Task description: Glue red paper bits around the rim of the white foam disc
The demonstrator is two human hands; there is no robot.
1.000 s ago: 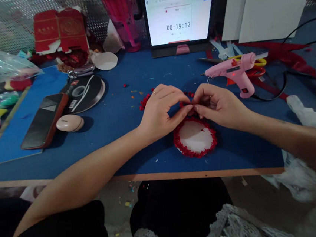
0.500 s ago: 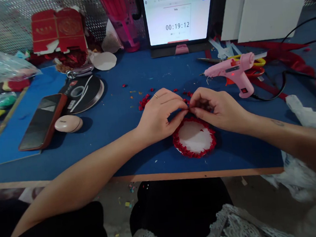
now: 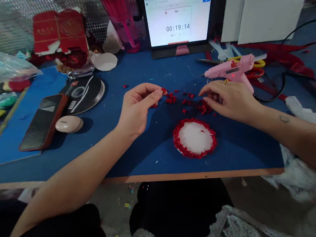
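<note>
My left hand (image 3: 137,111) pinches a small red scrap (image 3: 164,90) between thumb and forefinger, over loose red bits on the table. To the right, my right hand (image 3: 230,98) hovers with thumb and forefinger apart, beside a small pile of red scraps (image 3: 204,107). Nothing shows between its fingers. Below and between both hands lies a white disc (image 3: 193,137) whose rim carries a ring of crumpled red pieces (image 3: 179,146). One tiny red fleck rests on the bare white middle. A pink glue gun (image 3: 233,68) lies just behind my right hand, which partly covers its handle.
At left are a phone (image 3: 42,122), a beige oval case (image 3: 69,124) and a ribbon spool (image 3: 95,93). A tablet (image 3: 177,18) with a running timer stands at the back, near a pink bottle (image 3: 125,24). Scissors (image 3: 255,72) and a black cord (image 3: 279,90) lie at right.
My hands have parted from their meeting point above the disc. The left has moved left with a red scrap; the right has moved right, its fingers now apart. The disc stays put.
</note>
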